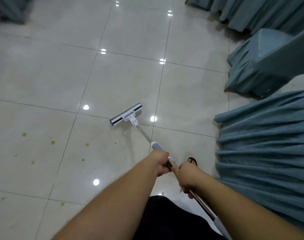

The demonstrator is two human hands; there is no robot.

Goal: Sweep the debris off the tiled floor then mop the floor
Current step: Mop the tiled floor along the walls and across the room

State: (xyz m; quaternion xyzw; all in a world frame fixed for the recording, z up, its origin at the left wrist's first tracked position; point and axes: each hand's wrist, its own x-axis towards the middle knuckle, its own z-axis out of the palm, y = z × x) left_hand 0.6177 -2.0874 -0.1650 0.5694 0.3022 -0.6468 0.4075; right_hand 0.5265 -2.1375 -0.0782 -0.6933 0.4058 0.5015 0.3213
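Holding a mop (148, 135) with both hands, a person is standing on a shiny tiled floor (44, 75). The left hand (162, 163) is curling its fingers tight around the pole, higher up toward the mop's head. The right hand (185, 179) is gripping the pole just behind it, with fingers wrapped around too and the two hands almost touching. The flat mop head (125, 114) is lying on the floor out in front, near a line where tiles are meeting. No broom is showing, and no crumbs or big bits are lying about, so the sweeping part is looking finished, I think. The mopping part is looking like the job going on now. Yellow spots (52, 142) are sitting on the tiles off to the left, well apart from the mop head, so that patch is waiting to be cleaned. The tiles near the mop are looking shiny, but I cannot tell if they are wet. Blue cloth covers (269, 135) are hanging over furniture on the right side. A sandal (192, 161) is peeking out by the hands.
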